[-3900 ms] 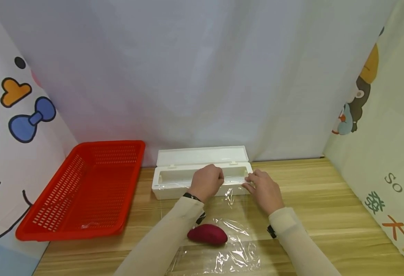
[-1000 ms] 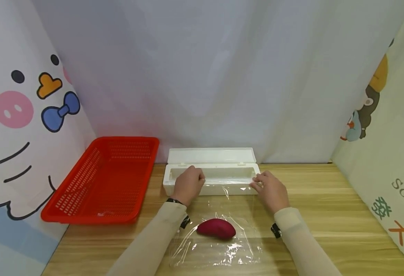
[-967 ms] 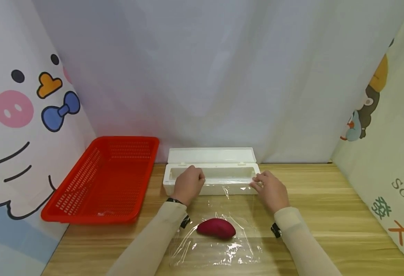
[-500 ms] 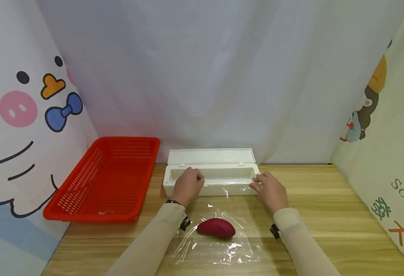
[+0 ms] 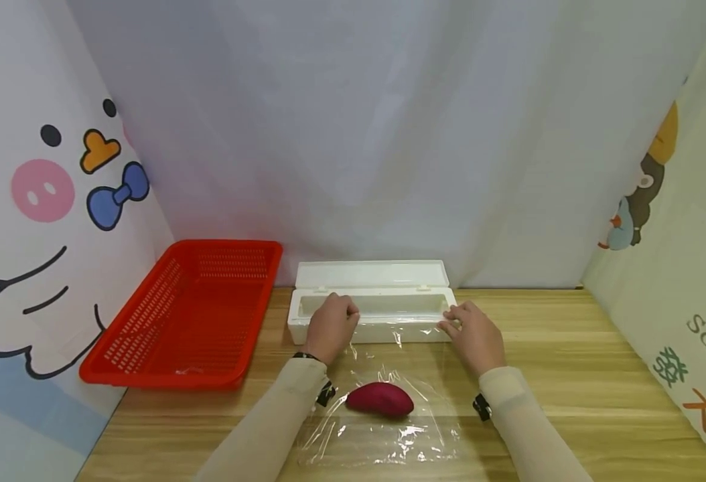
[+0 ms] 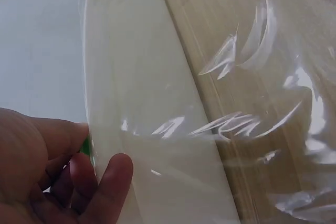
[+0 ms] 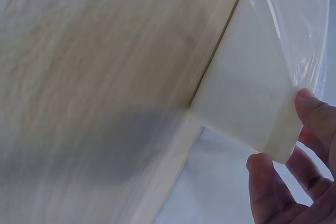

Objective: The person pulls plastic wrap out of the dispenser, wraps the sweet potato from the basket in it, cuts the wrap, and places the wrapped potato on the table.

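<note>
And here we are at the white box (image 5: 372, 292), lid (image 5: 371, 274) tipped back, a sheet of clear wrap (image 5: 428, 432) running from its front edge down over the tabletop (image 5: 558, 375), and the purple sweet potato (image 5: 380, 399) apparently lying on top of that sheet. The left hand (image 5: 333, 328) has its fingers pinched at the box's front edge, round a green piece (image 6: 86, 148) that could well be a sliding cutter; the right hand (image 5: 478, 337) grips the box's front right corner, bracing it, it seems. So this looks like the cutting step, with the sweet potato not yet wrapped. The next move probably calls for a steady run of that green piece along the edge, box held firm, clear wrap kept taut. Hard to see, though: the green piece is barely a sliver, any roll inside can't be made out, and glare masks whether a cut has begun.
</note>
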A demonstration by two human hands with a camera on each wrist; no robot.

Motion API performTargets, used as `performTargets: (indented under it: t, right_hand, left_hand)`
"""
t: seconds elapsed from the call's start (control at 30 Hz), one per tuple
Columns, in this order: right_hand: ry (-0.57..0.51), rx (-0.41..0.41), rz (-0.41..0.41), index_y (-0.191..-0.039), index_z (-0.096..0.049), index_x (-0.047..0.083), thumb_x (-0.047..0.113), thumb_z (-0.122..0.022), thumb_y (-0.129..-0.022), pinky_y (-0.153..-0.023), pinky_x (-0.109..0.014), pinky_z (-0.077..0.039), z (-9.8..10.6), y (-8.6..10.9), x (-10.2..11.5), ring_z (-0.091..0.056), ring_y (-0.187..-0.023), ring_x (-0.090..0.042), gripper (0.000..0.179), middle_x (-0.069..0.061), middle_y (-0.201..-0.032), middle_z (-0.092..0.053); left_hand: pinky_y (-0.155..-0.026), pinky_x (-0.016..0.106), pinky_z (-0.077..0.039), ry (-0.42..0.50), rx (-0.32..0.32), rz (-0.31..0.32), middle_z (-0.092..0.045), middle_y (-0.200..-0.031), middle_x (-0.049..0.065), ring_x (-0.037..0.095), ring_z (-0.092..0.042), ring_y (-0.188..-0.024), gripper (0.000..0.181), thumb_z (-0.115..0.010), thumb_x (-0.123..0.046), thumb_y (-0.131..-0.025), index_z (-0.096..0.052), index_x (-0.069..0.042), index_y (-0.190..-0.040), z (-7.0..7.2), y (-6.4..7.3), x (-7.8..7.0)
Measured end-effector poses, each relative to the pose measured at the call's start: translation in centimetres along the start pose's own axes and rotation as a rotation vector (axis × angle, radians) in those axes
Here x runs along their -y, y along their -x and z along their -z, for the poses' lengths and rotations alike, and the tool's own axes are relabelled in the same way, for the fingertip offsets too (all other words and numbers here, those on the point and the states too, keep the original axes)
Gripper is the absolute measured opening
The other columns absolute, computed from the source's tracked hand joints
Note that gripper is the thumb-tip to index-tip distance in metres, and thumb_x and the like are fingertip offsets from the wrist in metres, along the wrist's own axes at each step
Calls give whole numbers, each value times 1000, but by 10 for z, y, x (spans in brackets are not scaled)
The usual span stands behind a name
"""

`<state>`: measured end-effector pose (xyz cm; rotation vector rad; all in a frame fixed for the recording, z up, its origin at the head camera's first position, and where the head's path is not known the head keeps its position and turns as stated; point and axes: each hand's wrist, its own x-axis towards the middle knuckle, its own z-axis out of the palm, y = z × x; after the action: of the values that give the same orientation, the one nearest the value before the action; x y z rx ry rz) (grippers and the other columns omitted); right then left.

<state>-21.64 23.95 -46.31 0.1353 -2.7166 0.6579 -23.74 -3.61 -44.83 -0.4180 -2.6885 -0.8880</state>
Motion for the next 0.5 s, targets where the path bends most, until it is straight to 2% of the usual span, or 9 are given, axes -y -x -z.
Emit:
performTargets:
  t: [0.27, 0.5]
  right_hand:
    - [-28, -18, 5, -104, -72, 11, 32, -72, -84, -68, -39, -50, 1, 2, -3, -62, -80, -20, 28, -1, -102, -63]
    - [-23, -26, 2, -101, -73, 13, 32, -72, -84, -68, -40, -50, -2, 3, -2, -62, -81, -21, 26, -3, -105, -63]
  left_hand:
    - [-61, 30, -46, -7, 5, 2, -55, -84, 2, 14, -52, -72, 4, -63, -11, -89, -64, -11, -86, -2, -1, 1]
    - [-63, 31, -47, 13, 1, 44, -57, -87, 2, 14, -54, -73, 5, -63, -15, -90, -64, -10, -89, -5, -1, 4]
